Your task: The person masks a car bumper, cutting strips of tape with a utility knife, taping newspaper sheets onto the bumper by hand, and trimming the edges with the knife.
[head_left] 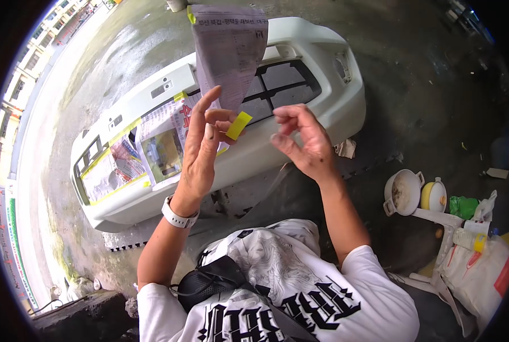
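Observation:
A bumper cover [209, 171], white and long, lies in front of me. My left hand [200, 148], wearing a white watch, is over its middle with fingers partly bent. A sheet of newspaper [231, 51] rises from the fingers, narrowing toward them, and seems pinched there; the exact grip is hidden. A short strip of yellow tape [239, 125] clings to the fingertips of that hand. To the right, my right hand [306, 142] hovers above the bumper's near edge, fingers curled, thumb apart, nothing visible in it. Taped newspaper [117, 171] covers the bumper's left openings.
Dark grille panels [283, 82] show on the bumper's right part. At right stand a white pot [404, 192], a yellow-sided lid or pan [434, 196], a green bag [463, 206] and a white sack [477, 265]. A crumpled scrap [345, 149] lies by the bumper's right end.

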The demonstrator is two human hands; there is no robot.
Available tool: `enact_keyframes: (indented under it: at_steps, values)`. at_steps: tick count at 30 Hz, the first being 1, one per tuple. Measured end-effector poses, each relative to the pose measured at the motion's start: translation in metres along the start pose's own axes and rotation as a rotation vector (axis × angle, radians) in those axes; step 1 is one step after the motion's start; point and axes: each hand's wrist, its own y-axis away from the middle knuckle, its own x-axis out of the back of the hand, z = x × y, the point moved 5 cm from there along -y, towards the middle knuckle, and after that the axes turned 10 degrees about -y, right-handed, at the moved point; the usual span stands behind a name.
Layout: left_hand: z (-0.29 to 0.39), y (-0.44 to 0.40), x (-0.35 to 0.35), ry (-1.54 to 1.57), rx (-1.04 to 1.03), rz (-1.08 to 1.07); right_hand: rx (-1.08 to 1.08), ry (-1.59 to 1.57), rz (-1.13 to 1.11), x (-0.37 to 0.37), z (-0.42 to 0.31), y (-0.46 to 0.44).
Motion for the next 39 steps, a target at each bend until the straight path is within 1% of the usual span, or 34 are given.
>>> enact_keyframes:
  at_steps: [2,3,5,8,9,11,12,14,16,17,18,19,20,21,23,24,26,27,28,30,31,32,33,34,35,36,38,39]
  values:
    - [0.008,0.007,0.000,0.036,-0.037,-0.006,-0.015,0.051,-0.133,-0.026,-0.017,-0.011]
    - [0.009,0.010,0.004,-0.031,-0.026,-0.009,-0.010,0.058,-0.145,-0.035,-0.023,-0.013]
    - [0.012,0.019,0.007,-0.048,-0.045,-0.006,0.000,0.071,-0.236,-0.051,-0.030,-0.016]
    - [0.014,0.028,0.012,-0.087,-0.070,-0.027,0.051,0.168,-0.243,-0.057,-0.034,-0.020]
    - [0.017,0.030,0.014,-0.140,-0.083,0.000,0.059,0.177,-0.242,-0.058,-0.033,-0.022]
    - [0.018,0.027,0.024,-0.204,-0.108,0.076,0.140,0.089,-0.038,-0.049,-0.032,-0.034]
    - [0.016,0.022,0.034,-0.257,-0.071,0.157,0.106,-0.028,0.070,-0.041,-0.026,-0.044]
    - [0.002,-0.001,0.060,-0.301,-0.054,0.255,0.222,-0.070,0.188,-0.028,-0.026,-0.079]
    - [-0.013,-0.043,0.079,-0.316,-0.092,0.280,0.194,-0.034,0.216,-0.022,-0.030,-0.113]
    - [-0.028,-0.068,0.086,-0.264,-0.024,0.227,0.194,-0.035,0.220,-0.019,-0.032,-0.129]
    - [-0.032,-0.090,0.082,-0.153,0.046,0.196,0.112,-0.129,0.244,-0.015,-0.028,-0.145]
    - [-0.040,-0.109,0.073,0.025,0.074,0.079,0.032,-0.223,0.268,-0.011,-0.023,-0.158]
    - [-0.046,-0.124,0.061,0.203,0.102,-0.041,0.039,-0.225,0.273,-0.004,-0.021,-0.167]
    - [-0.047,-0.132,0.049,0.202,0.098,-0.049,-0.017,-0.209,0.278,0.006,-0.017,-0.174]
    - [-0.044,-0.138,0.015,0.295,0.012,-0.096,-0.112,-0.182,0.303,0.032,-0.005,-0.184]
    - [-0.042,-0.134,0.000,0.230,0.045,-0.134,-0.119,-0.177,0.311,0.046,0.000,-0.187]
    - [-0.041,-0.127,-0.024,-0.017,-0.057,-0.260,-0.221,-0.151,0.337,0.072,0.012,-0.188]
    - [-0.042,-0.128,-0.038,-0.065,-0.150,-0.344,-0.283,-0.127,0.329,0.087,0.018,-0.187]
    - [-0.041,-0.128,-0.052,-0.115,-0.244,-0.427,-0.304,-0.172,0.296,0.110,0.039,-0.192]
    - [-0.048,-0.126,-0.079,-0.212,-0.304,-0.508,-0.498,-0.107,0.238,0.137,0.056,-0.184]
    - [-0.054,-0.126,-0.090,-0.294,-0.289,-0.539,-0.560,-0.145,0.233,0.142,0.061,-0.175]
    - [-0.060,-0.125,-0.098,-0.377,-0.276,-0.570,-0.565,-0.147,0.233,0.147,0.069,-0.172]
    - [-0.065,-0.124,-0.104,-0.375,-0.272,-0.572,-0.577,-0.025,0.209,0.154,0.081,-0.167]
    - [-0.070,-0.124,-0.109,-0.503,-0.294,-0.568,-0.587,0.096,0.186,0.162,0.096,-0.161]
    - [-0.076,-0.124,-0.115,-0.631,-0.319,-0.562,-0.595,0.092,0.163,0.169,0.118,-0.156]
    - [-0.079,-0.124,-0.118,-0.628,-0.321,-0.566,-0.491,0.222,0.172,0.172,0.133,-0.153]
    - [-0.084,-0.125,-0.121,-0.755,-0.386,-0.539,-0.430,0.374,0.192,0.178,0.164,-0.147]
    - [-0.088,-0.125,-0.123,-0.750,-0.384,-0.545,-0.437,0.375,0.196,0.174,0.166,-0.145]
